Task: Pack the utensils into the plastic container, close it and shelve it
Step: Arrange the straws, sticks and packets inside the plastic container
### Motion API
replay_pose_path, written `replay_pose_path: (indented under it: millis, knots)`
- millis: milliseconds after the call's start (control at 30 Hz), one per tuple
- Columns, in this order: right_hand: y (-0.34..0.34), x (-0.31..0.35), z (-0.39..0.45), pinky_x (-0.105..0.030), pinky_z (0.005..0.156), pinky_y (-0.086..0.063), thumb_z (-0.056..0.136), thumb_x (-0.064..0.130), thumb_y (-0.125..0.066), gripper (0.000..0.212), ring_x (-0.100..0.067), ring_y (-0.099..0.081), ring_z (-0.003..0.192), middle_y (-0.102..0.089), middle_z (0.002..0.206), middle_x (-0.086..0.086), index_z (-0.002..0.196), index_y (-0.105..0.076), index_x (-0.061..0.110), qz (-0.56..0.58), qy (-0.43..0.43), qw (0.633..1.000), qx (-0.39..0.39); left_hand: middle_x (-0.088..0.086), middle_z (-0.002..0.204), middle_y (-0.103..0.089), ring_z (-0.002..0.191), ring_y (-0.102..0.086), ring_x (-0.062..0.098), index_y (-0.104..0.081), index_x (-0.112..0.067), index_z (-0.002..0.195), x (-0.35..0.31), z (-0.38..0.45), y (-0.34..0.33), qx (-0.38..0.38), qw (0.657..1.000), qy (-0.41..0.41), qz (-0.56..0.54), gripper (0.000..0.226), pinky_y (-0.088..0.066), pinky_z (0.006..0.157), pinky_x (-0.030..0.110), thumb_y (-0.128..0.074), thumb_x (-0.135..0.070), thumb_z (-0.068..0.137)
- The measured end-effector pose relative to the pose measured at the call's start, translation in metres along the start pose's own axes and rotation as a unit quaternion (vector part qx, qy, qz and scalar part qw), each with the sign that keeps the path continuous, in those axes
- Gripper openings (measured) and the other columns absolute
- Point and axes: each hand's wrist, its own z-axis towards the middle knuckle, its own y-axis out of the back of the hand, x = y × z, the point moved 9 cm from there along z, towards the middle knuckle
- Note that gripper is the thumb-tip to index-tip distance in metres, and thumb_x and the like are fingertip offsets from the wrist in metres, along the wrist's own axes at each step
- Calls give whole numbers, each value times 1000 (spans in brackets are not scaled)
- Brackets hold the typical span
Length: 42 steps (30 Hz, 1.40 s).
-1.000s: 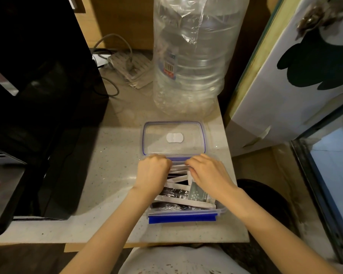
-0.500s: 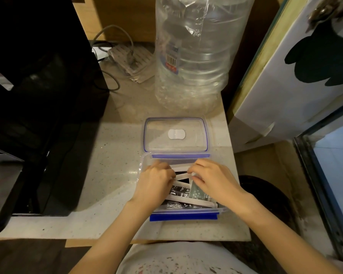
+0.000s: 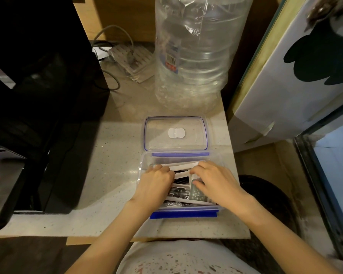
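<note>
Plastic container near counter front edge, left hand and right hand fingers curled onto packets

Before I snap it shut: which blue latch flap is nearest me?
The blue flap on the container's front rim, below both hands; the other sits at the lid hinge.

A pale speckled stone countertop fills the middle, lit warm and dim from above. On its left stands a glossy black appliance, with a grey metal unit bearing a red button at the far left edge. At the back, a grey cable lies beside a white power strip against a brown wooden wall. A large clear plastic water bottle stands behind. To the right leans a white panel with a dark shape, above a tiled floor.
</note>
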Motion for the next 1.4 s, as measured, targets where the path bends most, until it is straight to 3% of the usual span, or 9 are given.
replay_pose_path:
  millis: [100,167,467,667,833,967,1133,1233,1400]
  knots:
    - [8,-3,0,-29,84,-50,91,17,-55,34,-16,-52,112,-56,123,-3,125,-52,16,-9,-1,1000,-27,-2,51,-65,47,-61,15,-63,-18,55,1,-1,-2,12,1000,-7,17,25,-51,47,24,-86,-8,52]
    - [10,-5,0,-29,85,-50,92,16,-54,32,-16,-52,112,-57,122,-3,124,-53,16,-12,2,999,-33,-2,45,-62,40,-57,15,-60,-18,52,2,-2,1,5,1000,-5,14,30,-48,40,22,-87,-7,47]
    - [14,-2,-1,-25,80,-46,89,17,-58,24,-17,-55,106,-63,111,-3,112,-63,14,16,24,997,-67,6,75,-70,63,-66,25,-72,-12,82,13,-4,6,-16,999,28,-39,18,-58,47,35,-76,0,68]
    - [25,-1,5,-27,67,-50,82,10,-68,19,-20,-61,93,-69,95,-5,100,-69,11,15,16,993,-118,6,69,-69,59,-66,27,-71,-11,73,16,4,13,-46,997,49,-43,20,-53,37,32,-79,3,62]
    - [15,0,18,-33,52,-56,67,0,-79,23,-23,-66,74,-70,79,-6,87,-72,10,-18,14,994,-108,4,55,-66,44,-61,24,-63,-12,59,21,17,20,-66,996,65,-10,28,-30,32,22,-83,6,48]
    - [3,1,27,-34,66,-53,81,6,-67,19,-23,-62,92,-70,94,-7,99,-68,11,-60,7,996,-69,14,72,-70,61,-66,32,-67,-5,72,17,17,14,-63,996,36,-59,18,-53,45,34,-75,9,63]
    - [6,-1,25,-32,81,-52,92,17,-54,23,-19,-57,104,-65,110,-3,114,-60,14,-7,0,998,-60,6,64,-69,61,-65,26,-71,-11,61,7,7,6,-34,999,11,-34,9,-53,45,30,-80,-9,61]
    - [9,3,18,-33,82,-52,90,22,-57,22,-15,-59,98,-64,107,0,111,-62,18,47,0,998,-41,5,60,-68,62,-66,24,-70,-13,57,9,8,3,-22,999,28,-1,14,-53,44,28,-84,-10,55]
    - [-8,15,5,-24,70,-47,82,36,-65,22,-6,-54,73,-68,87,4,99,-67,22,64,8,994,88,7,102,-66,100,-58,23,-67,-11,96,12,10,1,-7,999,50,11,14,-51,76,32,-55,-10,89]
